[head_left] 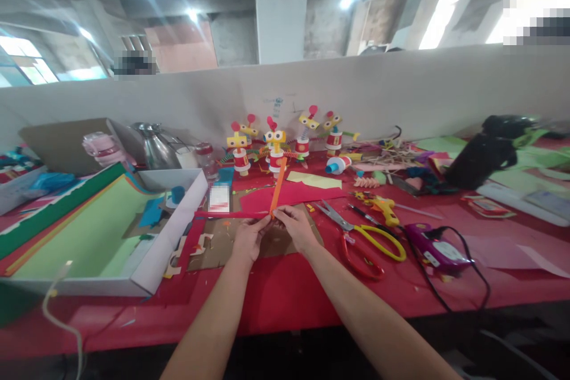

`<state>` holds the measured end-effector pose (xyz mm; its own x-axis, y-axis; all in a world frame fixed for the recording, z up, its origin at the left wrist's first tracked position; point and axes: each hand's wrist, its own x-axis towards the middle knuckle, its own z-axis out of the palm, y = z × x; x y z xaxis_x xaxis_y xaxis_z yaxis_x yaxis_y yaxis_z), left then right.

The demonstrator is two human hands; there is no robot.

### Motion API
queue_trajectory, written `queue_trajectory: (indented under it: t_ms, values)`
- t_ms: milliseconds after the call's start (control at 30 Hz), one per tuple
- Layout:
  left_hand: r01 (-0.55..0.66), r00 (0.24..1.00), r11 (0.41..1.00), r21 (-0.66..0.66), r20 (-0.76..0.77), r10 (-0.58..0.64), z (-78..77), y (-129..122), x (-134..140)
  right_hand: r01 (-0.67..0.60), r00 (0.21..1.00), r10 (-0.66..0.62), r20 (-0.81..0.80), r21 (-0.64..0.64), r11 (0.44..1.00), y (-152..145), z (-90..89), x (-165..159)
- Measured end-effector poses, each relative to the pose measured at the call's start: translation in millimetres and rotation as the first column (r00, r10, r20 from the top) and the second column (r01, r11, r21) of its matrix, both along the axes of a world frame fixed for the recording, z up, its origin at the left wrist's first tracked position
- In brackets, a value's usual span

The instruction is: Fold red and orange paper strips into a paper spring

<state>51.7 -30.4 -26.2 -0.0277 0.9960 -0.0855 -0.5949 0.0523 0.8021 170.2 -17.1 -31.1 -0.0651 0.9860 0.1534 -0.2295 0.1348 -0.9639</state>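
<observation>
Between my hands two paper strips meet at one end. The orange strip [279, 185] points up and away, and the red strip [231, 214] reaches out to the left. My left hand [252, 234] pinches the joined end from the left. My right hand [294, 225] grips the same end from the right, fingers closed. Below them lies a brown cardboard sheet [214, 249]. Red paper [298, 197] is spread just beyond the hands. To the right are scissors [356, 231] with one red and one yellow handle, blades apart.
Several paper-cup robot figures [276, 157] stand along the back wall. A white box [178, 208] with coloured paper is on the left. Rightward are a yellow glue gun [385, 211], a purple power strip [439, 252] with a black cord, and a black bag-like object [485, 157].
</observation>
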Motion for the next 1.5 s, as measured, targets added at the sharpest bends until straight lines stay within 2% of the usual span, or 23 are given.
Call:
queue_trajectory:
  t_ms: [233,433,600,800,1033,1267,1500]
  values:
    - [-0.002,1.000,1.000,0.026,-0.004,0.002,1.1,-1.0,2.2,-0.009,0.999,0.009,-0.042,0.013,1.000,-1.1,1.3,-1.7]
    - [0.005,0.998,0.999,0.034,-0.062,-0.003,-4.9,1.3,-1.5,0.020,1.000,-0.019,-0.017,0.041,0.999,-4.2,2.9,-3.4]
    - [-0.070,0.991,0.996,0.051,-0.114,0.075,-9.6,2.5,-4.2,-0.016,1.000,0.016,-0.004,0.008,1.000,-5.8,4.8,-3.3]
    - [-0.080,0.984,0.996,0.035,-0.154,0.084,-5.9,-1.2,-3.6,-0.071,0.997,0.071,-0.003,0.028,0.997,-5.0,1.4,-3.2]
    - [-0.061,0.998,0.998,0.006,-0.015,0.061,-1.6,-2.4,3.8,-0.011,1.000,0.009,0.030,0.083,0.996,-6.0,0.3,-5.1]
    - [-0.034,0.997,0.999,0.009,0.074,0.034,-3.1,1.3,1.0,0.033,0.998,-0.030,-0.059,0.046,0.998,-6.8,0.6,-7.7]
    - [-0.022,0.999,0.995,0.094,-0.040,0.026,0.7,-3.6,1.8,0.034,0.999,-0.033,-0.009,0.067,0.997,-5.2,-0.6,-5.0]
